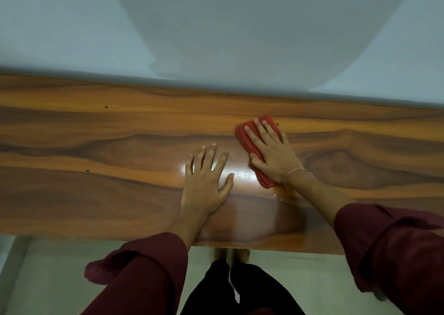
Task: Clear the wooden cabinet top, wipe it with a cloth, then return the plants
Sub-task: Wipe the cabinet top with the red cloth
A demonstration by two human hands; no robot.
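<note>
The wooden cabinet top [96, 146] runs across the whole view, glossy, with dark grain. A folded red cloth [243, 138] lies on it right of centre. My right hand [271, 153] presses flat on the cloth with fingers spread, covering most of it. My left hand [206, 177] rests flat on the bare wood just left of the cloth, fingers apart and holding nothing. No plants are in view.
A pale wall [216, 26] rises directly behind the cabinet's back edge. The front edge of the cabinet [72, 236] runs just below my forearms, with pale floor [60, 278] beneath. Small dark specks [106, 107] dot the wood at left.
</note>
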